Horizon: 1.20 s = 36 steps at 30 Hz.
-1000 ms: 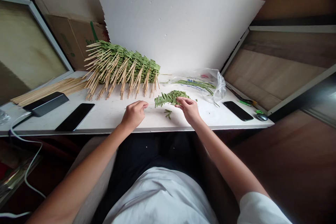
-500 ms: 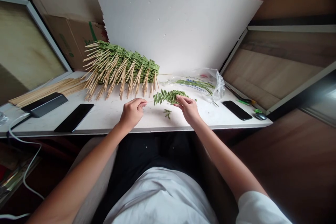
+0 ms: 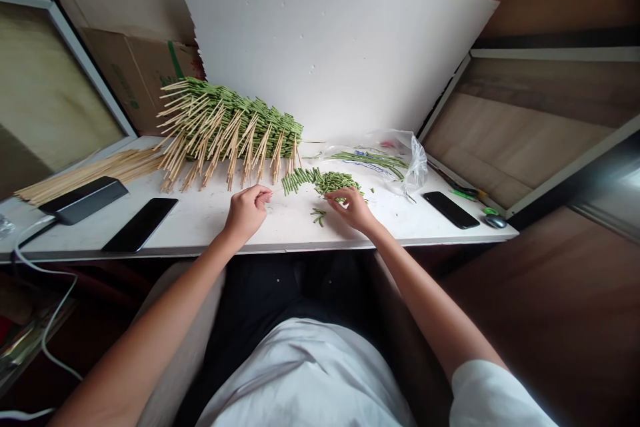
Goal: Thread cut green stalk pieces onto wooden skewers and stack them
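Observation:
My left hand (image 3: 249, 213) is closed on the end of a thin wooden skewer, which carries a row of short green bean pieces (image 3: 299, 180) pointing up to the right. Beside that row lies a loose pile of cut green pieces (image 3: 337, 183). My right hand (image 3: 353, 208) is at the near edge of the pile, thumb and fingertips close together; whether a piece is between them is too small to tell. A few more pieces (image 3: 319, 215) lie on the white table (image 3: 290, 233) between my hands.
Behind my left hand rises a large stack of filled skewers (image 3: 235, 123). Bare skewers (image 3: 100, 170) lie at the left, near a black device (image 3: 85, 199) and a phone (image 3: 141, 223). At the right are a plastic bag with long green stems (image 3: 375, 160), another phone (image 3: 451, 209) and a mouse (image 3: 495, 221).
My left hand and the loaded skewer have shifted slightly left. My right hand has moved down and left, from over the pile to its near edge.

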{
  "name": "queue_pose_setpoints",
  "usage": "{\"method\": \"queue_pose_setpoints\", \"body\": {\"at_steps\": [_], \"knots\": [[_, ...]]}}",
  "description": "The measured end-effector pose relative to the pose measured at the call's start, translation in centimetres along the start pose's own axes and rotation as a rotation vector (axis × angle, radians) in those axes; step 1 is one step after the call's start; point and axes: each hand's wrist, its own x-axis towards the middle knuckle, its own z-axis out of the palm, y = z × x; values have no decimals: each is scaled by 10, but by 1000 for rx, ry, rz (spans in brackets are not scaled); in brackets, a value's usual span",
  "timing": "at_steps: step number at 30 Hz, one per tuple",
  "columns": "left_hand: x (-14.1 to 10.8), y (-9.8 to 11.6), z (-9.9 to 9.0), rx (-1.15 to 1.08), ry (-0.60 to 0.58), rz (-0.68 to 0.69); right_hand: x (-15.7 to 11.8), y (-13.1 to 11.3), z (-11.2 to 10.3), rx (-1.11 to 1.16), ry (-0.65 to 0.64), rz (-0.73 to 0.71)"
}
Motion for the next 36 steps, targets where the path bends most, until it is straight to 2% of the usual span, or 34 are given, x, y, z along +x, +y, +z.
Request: {"method": "queue_pose_setpoints", "body": {"at_steps": [2, 5, 14, 16, 20, 27, 31, 36], "knots": [[0, -2, 0, -9, -2, -13, -3, 1, 3, -168, -75, -92], [0, -4, 0, -12, -5, -22, -6, -1, 8, -309, -128, -149], [-1, -3, 2, -8, -22, -22, -11, -14, 20, -517, -100, -187], [-1, -3, 2, -3, -20, -16, -11, -15, 22, -501, -78, -190], [-2, -2, 2, -3, -13, -3, -9, -12, 19, -225, -3, -130], [-2, 4, 3, -15, -20, 5, 3, -4, 4, 615, 247, 287], [-4, 9, 3, -24, -35, 36, 8, -7, -1, 888, 258, 403], [-5, 14, 4, -37, -31, 54, 6, -17, -1, 1046, 178, 423]]}}
